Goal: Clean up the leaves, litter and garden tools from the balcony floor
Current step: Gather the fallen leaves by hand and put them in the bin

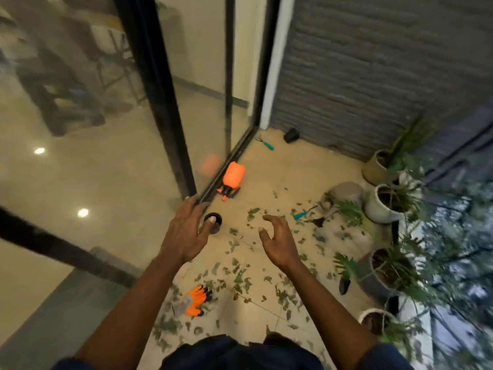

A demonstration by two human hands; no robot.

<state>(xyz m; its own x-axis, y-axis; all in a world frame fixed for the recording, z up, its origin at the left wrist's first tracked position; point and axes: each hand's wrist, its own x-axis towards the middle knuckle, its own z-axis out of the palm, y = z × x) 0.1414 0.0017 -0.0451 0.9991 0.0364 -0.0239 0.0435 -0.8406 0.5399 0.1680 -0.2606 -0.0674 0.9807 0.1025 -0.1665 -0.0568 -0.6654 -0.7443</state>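
Observation:
Green leaves (240, 279) lie scattered over the beige balcony floor. Orange gloves (196, 300) rest near my feet. An orange spray bottle (232, 177) lies on its side by the glass door track. A small black pot (214, 222) lies just past my left hand. A teal-handled tool (301, 214) and a dark trowel (320, 221) lie near the planters; a teal hand rake (266, 144) and another black pot (291, 135) lie by the far wall. My left hand (184, 233) and my right hand (278, 241) hover above the floor, fingers spread, holding nothing.
Glass sliding doors with black frames (170, 108) run along the left. A grey brick wall (360, 76) closes the far end. Several potted plants (386, 206) line the right side, and one grey pot (346, 190) lies tipped over.

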